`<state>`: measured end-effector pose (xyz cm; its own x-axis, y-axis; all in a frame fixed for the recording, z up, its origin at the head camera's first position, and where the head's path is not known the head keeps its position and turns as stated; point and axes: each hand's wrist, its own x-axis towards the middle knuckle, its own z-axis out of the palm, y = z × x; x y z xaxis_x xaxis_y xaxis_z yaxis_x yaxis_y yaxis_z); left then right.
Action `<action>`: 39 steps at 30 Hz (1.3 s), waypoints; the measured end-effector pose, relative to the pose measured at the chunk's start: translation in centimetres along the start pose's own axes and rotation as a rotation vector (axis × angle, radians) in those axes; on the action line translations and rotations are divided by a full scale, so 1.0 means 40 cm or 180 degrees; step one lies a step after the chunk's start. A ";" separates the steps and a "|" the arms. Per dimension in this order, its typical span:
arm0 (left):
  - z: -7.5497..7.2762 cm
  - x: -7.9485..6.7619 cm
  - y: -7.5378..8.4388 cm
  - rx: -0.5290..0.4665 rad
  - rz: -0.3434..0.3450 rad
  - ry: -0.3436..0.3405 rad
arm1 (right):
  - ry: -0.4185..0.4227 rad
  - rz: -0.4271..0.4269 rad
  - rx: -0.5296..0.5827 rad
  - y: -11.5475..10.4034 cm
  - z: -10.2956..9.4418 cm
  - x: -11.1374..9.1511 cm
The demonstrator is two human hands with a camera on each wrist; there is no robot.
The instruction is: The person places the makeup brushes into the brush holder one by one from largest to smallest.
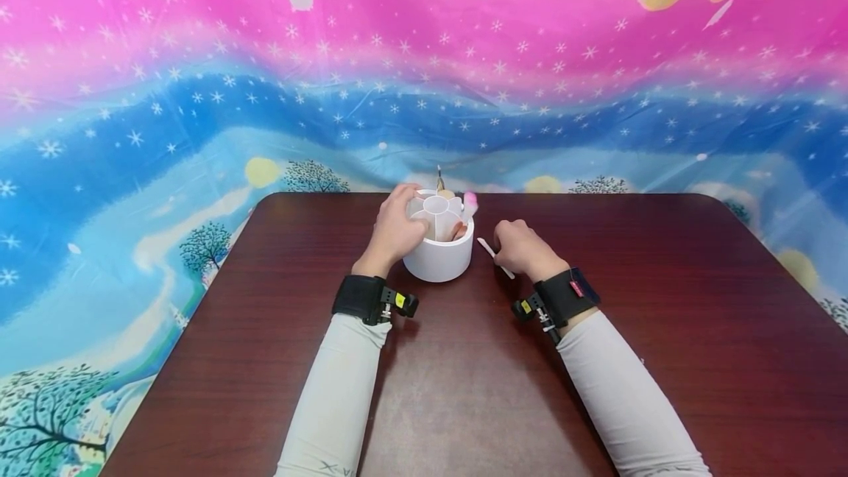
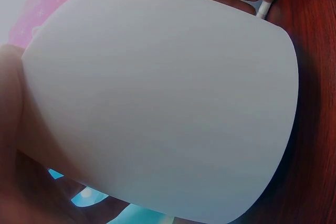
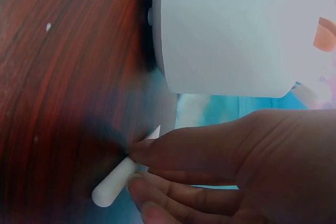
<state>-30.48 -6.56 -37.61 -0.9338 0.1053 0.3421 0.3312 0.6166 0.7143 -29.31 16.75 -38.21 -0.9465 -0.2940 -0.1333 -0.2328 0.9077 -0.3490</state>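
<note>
A round white desk organizer point(image 1: 437, 263) with several compartments stands upright near the table's far edge. My left hand point(image 1: 391, 230) grips its left rim, the thumb at the near side. The organizer's smooth wall point(image 2: 168, 103) fills most of the left wrist view. To its right, my right hand point(image 1: 526, 249) pinches a slim white stick point(image 3: 112, 187) between thumb and fingers. One end of the stick is rounded and the other tapers. It slants at the tabletop; whether it touches the wood I cannot tell. A pink-tipped item point(image 1: 470, 201) and a brownish item point(image 1: 458, 230) stand in the organizer.
The dark red-brown wooden table point(image 1: 265, 389) reaches back to a colourful cloth backdrop point(image 1: 424, 109). A thin pointed item point(image 1: 440, 179) and a tan round item point(image 1: 445, 194) show at the organizer's back. A small white speck point(image 3: 48, 26) lies on the wood.
</note>
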 end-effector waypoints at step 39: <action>-0.003 -0.001 0.003 -0.0006 0.0054 0.0009 | 0.1345 -0.1004 0.1192 -0.134 -0.163 -0.129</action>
<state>-30.41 -6.58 -37.48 -0.9277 0.1133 0.3558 0.3471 0.6132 0.7096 -24.65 15.35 -29.60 -0.8696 -0.3171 0.3785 -0.4927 0.6086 -0.6220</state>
